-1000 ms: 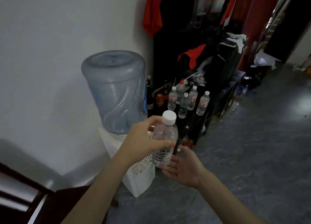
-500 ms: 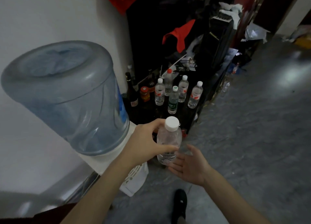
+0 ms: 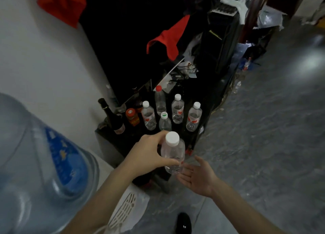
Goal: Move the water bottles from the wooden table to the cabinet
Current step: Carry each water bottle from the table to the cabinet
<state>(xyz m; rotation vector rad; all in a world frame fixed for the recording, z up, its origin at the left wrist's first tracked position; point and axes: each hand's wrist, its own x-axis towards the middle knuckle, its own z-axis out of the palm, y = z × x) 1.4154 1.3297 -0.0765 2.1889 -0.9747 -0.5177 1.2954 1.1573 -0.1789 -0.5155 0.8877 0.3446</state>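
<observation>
My left hand (image 3: 147, 156) grips a white-capped water bottle (image 3: 173, 153) upright, fingers curled round its body. My right hand (image 3: 197, 176) lies spread, palm up, just beneath its base. Beyond, five water bottles (image 3: 177, 108) stand on the dark cabinet (image 3: 200, 133), a water dispenser jug (image 3: 40, 163) at left.

Left hand (image 3: 147, 156) grips clear water bottle (image 3: 173, 153), white cap, upright above near edge of black cabinet (image 3: 200, 137). Right hand (image 3: 197, 177) open, palm up, just beside bottle base. Five water bottles (image 3: 177, 108), dark wine bottle (image 3: 112, 117), orange-lidded jar (image 3: 132, 116) on cabinet top. Water dispenser jug (image 3: 35, 159) left.
</observation>
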